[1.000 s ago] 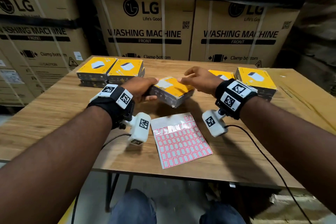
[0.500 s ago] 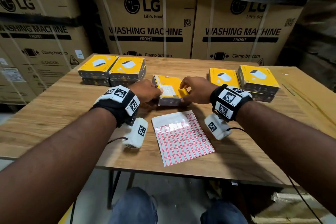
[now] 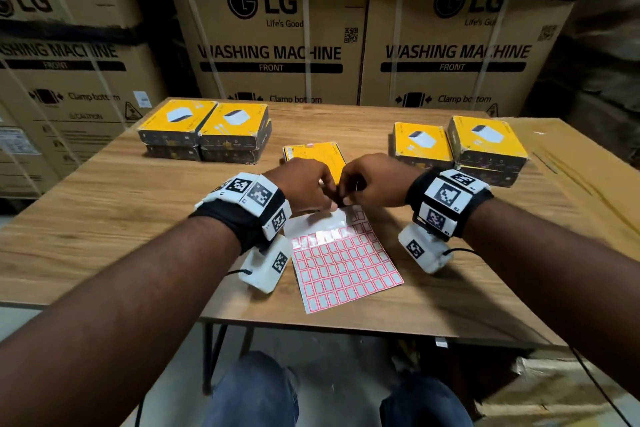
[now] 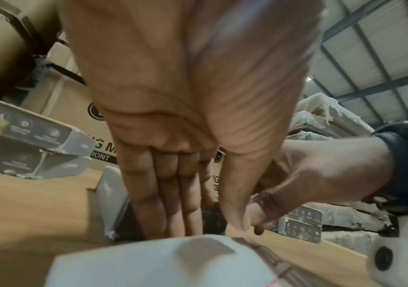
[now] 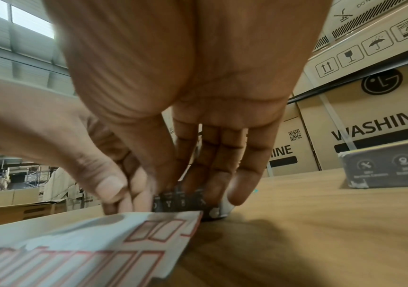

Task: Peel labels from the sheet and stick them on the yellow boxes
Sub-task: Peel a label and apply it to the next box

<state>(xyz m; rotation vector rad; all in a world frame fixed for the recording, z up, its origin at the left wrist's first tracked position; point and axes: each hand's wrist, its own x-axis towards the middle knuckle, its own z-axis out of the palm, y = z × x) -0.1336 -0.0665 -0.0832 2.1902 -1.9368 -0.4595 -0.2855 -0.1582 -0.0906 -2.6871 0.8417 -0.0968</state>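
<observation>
Red-bordered label sheet [image 3: 343,260], top rows peeled bare, both hands' fingers [image 3: 325,198] narrow at its far edge.

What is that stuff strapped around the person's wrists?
Each bare forearm wears a black band carrying white tiles printed with black square codes. A white camera pod with its own code hangs under each wrist, trailing a thin black cable. No sleeves or gloves.

Left hand [image 4: 186,120] fingers straight down at label sheet [image 4: 149,266], right hand [image 4: 316,178] alongside
</observation>
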